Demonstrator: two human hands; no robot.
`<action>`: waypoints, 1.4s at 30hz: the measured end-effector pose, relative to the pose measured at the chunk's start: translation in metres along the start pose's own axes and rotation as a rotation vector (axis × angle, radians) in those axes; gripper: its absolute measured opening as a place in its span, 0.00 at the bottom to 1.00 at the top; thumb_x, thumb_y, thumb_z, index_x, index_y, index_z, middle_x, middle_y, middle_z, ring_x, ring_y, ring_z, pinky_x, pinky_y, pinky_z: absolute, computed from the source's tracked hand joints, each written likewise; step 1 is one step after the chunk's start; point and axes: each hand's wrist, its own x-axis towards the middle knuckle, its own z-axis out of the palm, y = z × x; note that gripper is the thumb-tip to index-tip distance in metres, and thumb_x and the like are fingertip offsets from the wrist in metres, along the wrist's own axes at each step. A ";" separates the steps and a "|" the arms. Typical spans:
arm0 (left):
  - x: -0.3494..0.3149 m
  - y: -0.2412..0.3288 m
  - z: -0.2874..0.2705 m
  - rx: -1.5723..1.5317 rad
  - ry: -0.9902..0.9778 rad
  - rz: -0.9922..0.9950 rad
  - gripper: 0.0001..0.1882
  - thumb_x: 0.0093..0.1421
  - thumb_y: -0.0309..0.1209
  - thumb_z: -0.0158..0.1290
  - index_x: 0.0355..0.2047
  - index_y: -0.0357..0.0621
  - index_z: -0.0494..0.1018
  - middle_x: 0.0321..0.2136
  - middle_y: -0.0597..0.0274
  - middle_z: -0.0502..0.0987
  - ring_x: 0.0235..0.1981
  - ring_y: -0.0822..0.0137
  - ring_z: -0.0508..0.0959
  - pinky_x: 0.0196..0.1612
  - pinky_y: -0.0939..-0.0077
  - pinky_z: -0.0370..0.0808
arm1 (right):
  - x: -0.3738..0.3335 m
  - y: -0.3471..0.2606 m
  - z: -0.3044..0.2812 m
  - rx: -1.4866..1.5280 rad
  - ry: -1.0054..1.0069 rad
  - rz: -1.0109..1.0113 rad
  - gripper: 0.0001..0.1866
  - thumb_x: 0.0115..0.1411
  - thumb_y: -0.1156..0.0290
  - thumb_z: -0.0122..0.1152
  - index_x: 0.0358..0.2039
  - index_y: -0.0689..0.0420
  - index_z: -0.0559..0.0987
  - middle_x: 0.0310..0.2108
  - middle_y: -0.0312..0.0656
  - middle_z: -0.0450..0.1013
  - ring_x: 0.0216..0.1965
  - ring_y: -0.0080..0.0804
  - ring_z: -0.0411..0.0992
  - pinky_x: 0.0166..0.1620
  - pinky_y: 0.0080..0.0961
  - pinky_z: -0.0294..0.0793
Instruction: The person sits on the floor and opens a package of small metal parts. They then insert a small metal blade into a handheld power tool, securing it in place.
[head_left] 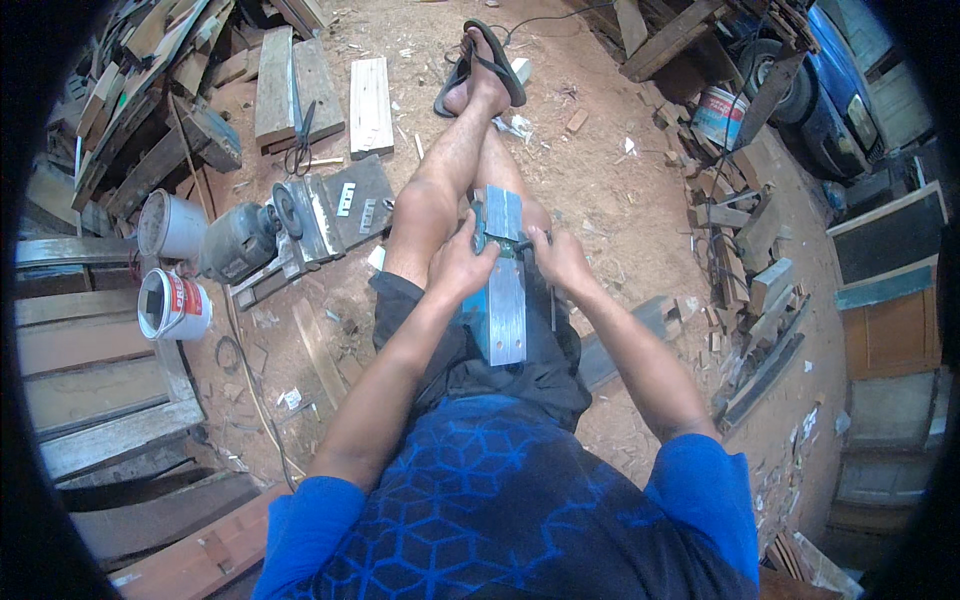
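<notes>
An electric hand planer (507, 315) lies upside down on my lap, its long silvery sole plate facing up and a shorter front plate (504, 212) beyond it. My left hand (464, 262) is wrapped round the planer's left side, near the gap between the two plates. My right hand (560, 258) is closed at the planer's right side, fingers pinched on a small dark tool (524, 244) that points at the gap. What kind of tool it is, I cannot make out. Dark shorts lie beneath the planer.
Left of my legs stand a bench grinder (240, 240), a white bucket (174, 306) and a second bucket (172, 222). Scissors (300, 140) lie by wooden boards (372, 105). Wood offcuts (765, 285) line the right side, near a red-blue bucket (718, 117) and a blue vehicle (835, 90).
</notes>
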 end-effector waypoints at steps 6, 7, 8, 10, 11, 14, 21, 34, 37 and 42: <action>-0.004 0.006 -0.001 0.040 -0.006 -0.049 0.45 0.56 0.48 0.54 0.69 0.38 0.56 0.55 0.33 0.72 0.58 0.42 0.73 0.61 0.57 0.67 | 0.008 -0.024 -0.011 0.278 -0.330 0.436 0.27 0.69 0.54 0.52 0.34 0.73 0.76 0.19 0.50 0.74 0.14 0.39 0.74 0.20 0.34 0.74; -0.005 0.003 -0.002 0.056 0.009 -0.043 0.44 0.56 0.48 0.54 0.69 0.38 0.55 0.54 0.33 0.73 0.56 0.42 0.74 0.60 0.56 0.68 | 0.005 -0.028 -0.004 0.209 -0.327 0.304 0.26 0.69 0.54 0.52 0.32 0.71 0.76 0.20 0.49 0.74 0.15 0.38 0.75 0.21 0.33 0.74; -0.004 0.000 0.001 0.065 0.019 -0.030 0.44 0.56 0.48 0.53 0.69 0.38 0.55 0.52 0.34 0.74 0.55 0.42 0.75 0.59 0.55 0.69 | 0.002 -0.028 -0.001 0.137 -0.315 0.177 0.26 0.69 0.54 0.52 0.31 0.69 0.75 0.20 0.48 0.74 0.16 0.37 0.75 0.21 0.33 0.74; -0.001 0.006 0.008 0.063 0.011 -0.012 0.44 0.56 0.48 0.53 0.69 0.38 0.56 0.52 0.34 0.74 0.55 0.42 0.75 0.59 0.56 0.69 | 0.009 -0.009 0.006 -0.054 -0.239 -0.042 0.24 0.71 0.53 0.49 0.27 0.62 0.73 0.21 0.43 0.72 0.17 0.31 0.73 0.20 0.30 0.73; -0.001 0.002 0.005 0.058 0.005 -0.031 0.44 0.56 0.48 0.54 0.69 0.39 0.56 0.53 0.34 0.74 0.56 0.42 0.74 0.60 0.57 0.69 | 0.008 -0.015 0.004 0.049 -0.306 0.098 0.24 0.71 0.53 0.49 0.28 0.62 0.73 0.20 0.43 0.71 0.17 0.30 0.72 0.20 0.30 0.73; 0.000 0.008 0.000 0.039 -0.034 -0.063 0.44 0.55 0.48 0.55 0.69 0.41 0.56 0.54 0.34 0.73 0.57 0.43 0.74 0.61 0.58 0.68 | 0.010 -0.021 -0.019 0.314 -0.467 0.401 0.23 0.71 0.53 0.46 0.32 0.62 0.74 0.18 0.41 0.69 0.17 0.30 0.71 0.20 0.31 0.70; 0.003 0.001 -0.001 0.037 -0.037 -0.068 0.45 0.55 0.47 0.56 0.69 0.41 0.57 0.55 0.34 0.73 0.58 0.44 0.73 0.61 0.60 0.68 | 0.004 -0.023 -0.021 0.132 -0.494 0.189 0.21 0.71 0.54 0.47 0.34 0.61 0.74 0.18 0.34 0.64 0.15 0.29 0.64 0.18 0.30 0.71; 0.020 -0.005 -0.001 0.084 -0.042 -0.045 0.46 0.56 0.50 0.54 0.68 0.36 0.56 0.55 0.33 0.73 0.57 0.43 0.73 0.61 0.58 0.68 | 0.017 -0.030 -0.024 0.112 -0.359 -0.003 0.19 0.64 0.61 0.51 0.43 0.64 0.79 0.32 0.55 0.78 0.25 0.45 0.77 0.31 0.38 0.77; 0.034 -0.027 0.002 0.043 -0.022 0.022 0.47 0.55 0.50 0.56 0.67 0.32 0.56 0.56 0.34 0.72 0.58 0.43 0.73 0.61 0.60 0.68 | 0.016 -0.031 -0.009 -0.001 -0.167 -0.170 0.17 0.60 0.61 0.57 0.44 0.59 0.81 0.37 0.58 0.78 0.34 0.52 0.79 0.40 0.42 0.78; 0.036 -0.034 -0.005 -0.196 -0.072 0.026 0.48 0.55 0.48 0.60 0.65 0.25 0.57 0.58 0.31 0.69 0.60 0.46 0.72 0.62 0.64 0.67 | 0.023 -0.036 0.007 -0.126 -0.083 -0.156 0.17 0.56 0.58 0.64 0.37 0.59 0.84 0.35 0.59 0.79 0.39 0.57 0.79 0.44 0.48 0.78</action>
